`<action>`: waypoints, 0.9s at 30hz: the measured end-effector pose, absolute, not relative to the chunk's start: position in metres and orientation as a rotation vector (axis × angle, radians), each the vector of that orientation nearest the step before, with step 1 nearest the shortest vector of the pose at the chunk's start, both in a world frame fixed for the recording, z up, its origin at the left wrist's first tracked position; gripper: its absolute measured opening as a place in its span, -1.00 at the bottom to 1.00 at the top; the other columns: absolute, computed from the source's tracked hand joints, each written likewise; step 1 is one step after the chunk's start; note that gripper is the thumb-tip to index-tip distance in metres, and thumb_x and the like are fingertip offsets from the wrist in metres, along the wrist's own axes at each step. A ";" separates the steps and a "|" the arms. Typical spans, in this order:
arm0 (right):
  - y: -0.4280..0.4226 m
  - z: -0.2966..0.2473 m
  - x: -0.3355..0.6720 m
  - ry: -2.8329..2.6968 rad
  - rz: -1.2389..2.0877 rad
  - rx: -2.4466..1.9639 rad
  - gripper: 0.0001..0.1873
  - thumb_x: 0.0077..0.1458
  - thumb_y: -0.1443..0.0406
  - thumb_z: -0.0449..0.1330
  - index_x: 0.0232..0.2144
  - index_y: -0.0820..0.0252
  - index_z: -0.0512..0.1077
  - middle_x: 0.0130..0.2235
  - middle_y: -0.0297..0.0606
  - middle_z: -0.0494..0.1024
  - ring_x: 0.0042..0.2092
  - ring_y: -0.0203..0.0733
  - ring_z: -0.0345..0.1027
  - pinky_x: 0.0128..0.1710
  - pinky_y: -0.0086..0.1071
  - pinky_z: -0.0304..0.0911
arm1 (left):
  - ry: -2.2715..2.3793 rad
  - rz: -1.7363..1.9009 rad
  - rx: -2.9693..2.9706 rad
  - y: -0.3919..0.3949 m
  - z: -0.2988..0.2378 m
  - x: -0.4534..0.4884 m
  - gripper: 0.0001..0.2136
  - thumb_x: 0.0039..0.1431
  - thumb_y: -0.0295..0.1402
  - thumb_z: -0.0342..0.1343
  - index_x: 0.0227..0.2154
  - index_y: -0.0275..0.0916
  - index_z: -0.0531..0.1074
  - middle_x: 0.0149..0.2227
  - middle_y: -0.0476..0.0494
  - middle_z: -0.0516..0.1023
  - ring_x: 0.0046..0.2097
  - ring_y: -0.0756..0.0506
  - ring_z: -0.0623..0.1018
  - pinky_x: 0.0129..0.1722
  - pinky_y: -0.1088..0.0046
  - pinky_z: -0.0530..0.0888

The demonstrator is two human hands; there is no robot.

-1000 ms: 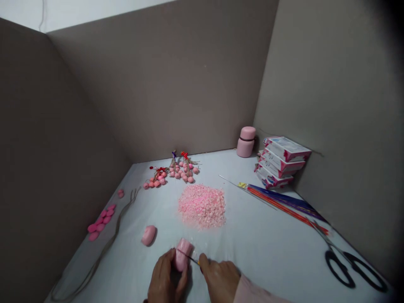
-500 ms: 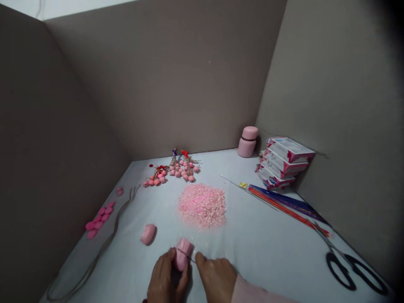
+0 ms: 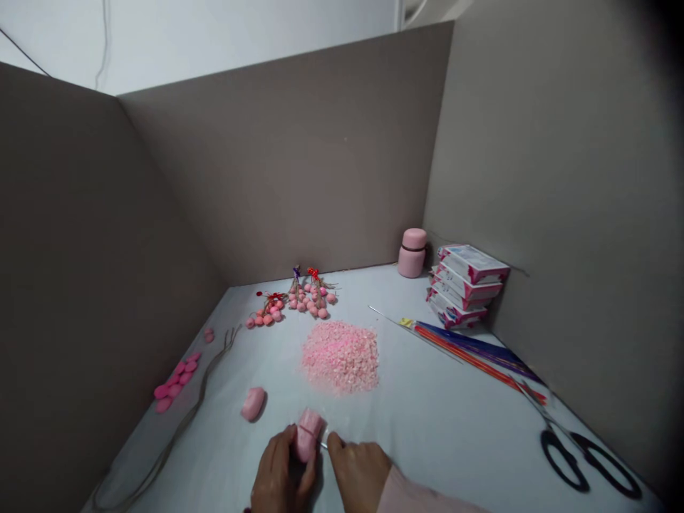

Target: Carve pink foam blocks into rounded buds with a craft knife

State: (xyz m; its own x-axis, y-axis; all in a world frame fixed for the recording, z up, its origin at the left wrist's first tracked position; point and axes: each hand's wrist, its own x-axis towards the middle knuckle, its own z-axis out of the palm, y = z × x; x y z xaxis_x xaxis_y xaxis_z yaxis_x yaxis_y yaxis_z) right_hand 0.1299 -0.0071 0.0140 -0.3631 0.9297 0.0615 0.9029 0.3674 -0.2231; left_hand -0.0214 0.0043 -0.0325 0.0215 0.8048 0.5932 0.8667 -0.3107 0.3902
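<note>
My left hand (image 3: 281, 477) grips a pink clay block (image 3: 307, 432) at the near edge of the pale table (image 3: 427, 413). My right hand (image 3: 359, 473) pinches a thin tool whose tip touches the block's right side; the tool is mostly hidden by my fingers. A second pink clay lump (image 3: 252, 403) lies just left of the block. Beyond it sits a heap of small pink bits (image 3: 340, 354).
Pink ball bunches (image 3: 296, 299) lie at the back, pink flat pieces (image 3: 176, 376) and brown wires (image 3: 176, 427) at the left. A pink jar (image 3: 412, 252), stacked boxes (image 3: 464, 285), coloured sticks (image 3: 475, 353) and black scissors (image 3: 585, 463) are at the right. Grey partitions surround the table.
The view tilted up a little, showing more of the wall above the partitions. My right hand slid closer to the block, so less of the tool shows. The left hand keeps its hold.
</note>
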 end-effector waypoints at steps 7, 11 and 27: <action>-0.014 0.009 0.140 -2.442 0.157 -1.724 -0.81 0.00 0.50 0.05 -0.33 0.16 0.21 -0.52 -0.28 0.53 -0.49 -0.15 0.48 -0.58 -0.48 0.13 | -1.807 -1.184 -2.198 0.005 -0.034 -0.024 -0.67 0.14 -0.11 -0.06 -0.21 -0.28 0.34 -0.34 -0.23 0.55 -0.29 -0.18 0.57 -0.27 0.28 0.45; -0.014 0.006 0.141 -2.442 0.149 -1.731 -0.78 -0.01 0.51 0.04 -0.32 0.15 0.20 -0.52 -0.31 0.54 -0.50 -0.17 0.47 -0.59 -0.49 0.11 | -1.820 -1.178 -2.205 0.004 -0.035 -0.023 -0.65 0.15 -0.08 -0.09 -0.20 -0.27 0.34 -0.32 -0.24 0.55 -0.27 -0.18 0.57 -0.25 0.27 0.46; -0.006 0.011 0.136 -2.469 0.222 -1.767 -0.81 0.05 0.52 0.01 -0.32 0.16 0.23 -0.52 -0.29 0.54 -0.48 -0.16 0.49 -0.57 -0.51 0.16 | -1.772 -1.180 -2.198 0.004 -0.038 -0.022 -0.71 0.16 -0.15 -0.07 -0.19 -0.25 0.32 -0.32 -0.26 0.56 -0.28 -0.20 0.57 -0.27 0.24 0.49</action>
State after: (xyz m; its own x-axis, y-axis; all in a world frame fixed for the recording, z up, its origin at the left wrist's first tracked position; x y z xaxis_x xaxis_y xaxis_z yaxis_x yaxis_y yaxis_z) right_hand 0.1357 -0.0065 0.0112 -0.3232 0.9463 -0.0060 0.9321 0.3173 -0.1745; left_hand -0.0224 0.0045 -0.0379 0.0334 0.7990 0.6004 0.8621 -0.3269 0.3872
